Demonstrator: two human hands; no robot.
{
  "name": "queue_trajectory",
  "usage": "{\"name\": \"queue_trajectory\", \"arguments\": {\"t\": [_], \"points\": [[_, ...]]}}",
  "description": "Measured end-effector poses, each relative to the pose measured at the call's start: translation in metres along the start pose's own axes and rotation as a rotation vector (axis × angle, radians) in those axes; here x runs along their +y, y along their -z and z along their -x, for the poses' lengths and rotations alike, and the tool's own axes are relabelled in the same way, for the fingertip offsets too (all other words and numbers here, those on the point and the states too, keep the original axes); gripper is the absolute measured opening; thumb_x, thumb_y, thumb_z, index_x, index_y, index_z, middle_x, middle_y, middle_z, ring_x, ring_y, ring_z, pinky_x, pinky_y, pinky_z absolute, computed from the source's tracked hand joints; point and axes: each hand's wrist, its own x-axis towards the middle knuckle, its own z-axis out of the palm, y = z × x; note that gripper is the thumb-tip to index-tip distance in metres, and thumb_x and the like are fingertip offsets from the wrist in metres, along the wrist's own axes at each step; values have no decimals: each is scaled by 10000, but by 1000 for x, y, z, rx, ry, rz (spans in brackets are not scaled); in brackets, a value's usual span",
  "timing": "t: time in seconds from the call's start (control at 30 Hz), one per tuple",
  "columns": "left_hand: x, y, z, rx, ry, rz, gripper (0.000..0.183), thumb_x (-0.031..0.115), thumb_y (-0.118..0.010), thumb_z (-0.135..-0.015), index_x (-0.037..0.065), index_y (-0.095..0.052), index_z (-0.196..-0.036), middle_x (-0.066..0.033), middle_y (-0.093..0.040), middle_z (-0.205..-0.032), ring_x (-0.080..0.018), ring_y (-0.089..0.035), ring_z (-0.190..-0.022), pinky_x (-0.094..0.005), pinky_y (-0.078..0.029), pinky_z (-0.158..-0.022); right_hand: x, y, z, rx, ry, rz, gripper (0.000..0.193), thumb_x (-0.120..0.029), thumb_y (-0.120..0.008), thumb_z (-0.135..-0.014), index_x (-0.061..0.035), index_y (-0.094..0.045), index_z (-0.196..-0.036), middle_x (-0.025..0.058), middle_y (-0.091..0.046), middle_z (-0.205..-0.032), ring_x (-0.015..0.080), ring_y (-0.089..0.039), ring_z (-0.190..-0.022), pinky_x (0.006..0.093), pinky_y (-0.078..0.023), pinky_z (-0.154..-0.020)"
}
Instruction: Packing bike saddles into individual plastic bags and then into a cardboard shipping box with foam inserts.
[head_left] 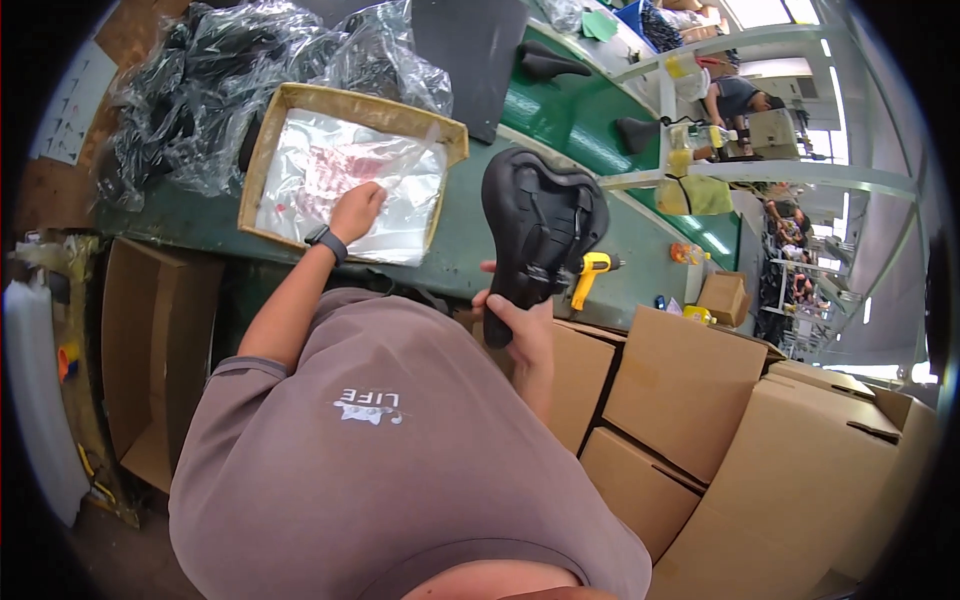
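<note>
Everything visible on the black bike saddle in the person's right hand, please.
The black saddle has a broad, two-lobed rear and a narrow nose. Its underside faces the camera, showing a recessed base, dark rails and some fitting toward the nose, too dark to make out. The cover looks smooth, leather-like or plastic. The nose points toward the wearer, wide end away, above the green table. The right hand grips it near the nose. No damage is evident.
</note>
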Motion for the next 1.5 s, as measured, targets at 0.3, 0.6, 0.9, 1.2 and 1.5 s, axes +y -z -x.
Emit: {"name": "queue_trajectory", "arguments": {"t": [0.3, 0.6, 0.9, 1.2, 1.5], "points": [[155, 37, 83, -339, -401, -126, 151, 143, -653, -1008, 25, -741, -1041, -247, -734, -956, -466, -708, -920, -477, -571, -791, 50, -26, -61, -253, -336, -414, 546, -284, -758, -1060, -34, -514, -1479, 257, -766, -1196, 331, -799, -977, 396, -683, -841], [160, 94, 57, -263, 211, 1614, 234, 231, -596, -1169, 32, -705, -1225, -26, -760, -1156, -148, -732, -1076, -341, -602, -979, 33, -22, -93, -66, -216, -574, 498, -322, -813, -1033, 15, -607, -1336, 163, -706, -1142, 260, -705, -908, 401, -605, -820], [168, 141, -73, -28, 228, 956, 238, 277, -700, -1124, 80, -777, -1016, 103, -554, -758, -19, -437, -634, -222, -331, -574, -14, 25, -143, -124, 220, 416, 1007, 86, -896, -714, 16, -448, -1614, 120, -675, -1242, 250, -720, -1081, 372, -586, -1002], [218, 130, -152, 301, -401, 231, 106, 75, -680, -1068, 20, -761, -1111, -60, -745, -1008, -180, -706, -884, -326, -546, -760, -8, 49, -309, -244, -444, -282, 638, -301, -734, -1089, -27, -501, -1615, 100, -725, -1243, 192, -749, -1045, 341, -635, -900], [35, 275, -210, 1185, 245, 330, 324, 313, -558, -1190, 54, -692, -1331, 75, -642, -1010, -31, -481, -800, -249, -422, -710, 64, 257, -604, 207, 4, 1028, 846, -322, -895, -867, 47, -555, -1548, 253, -755, -1186, 386, -750, -1056, 462, -606, -963]]}}
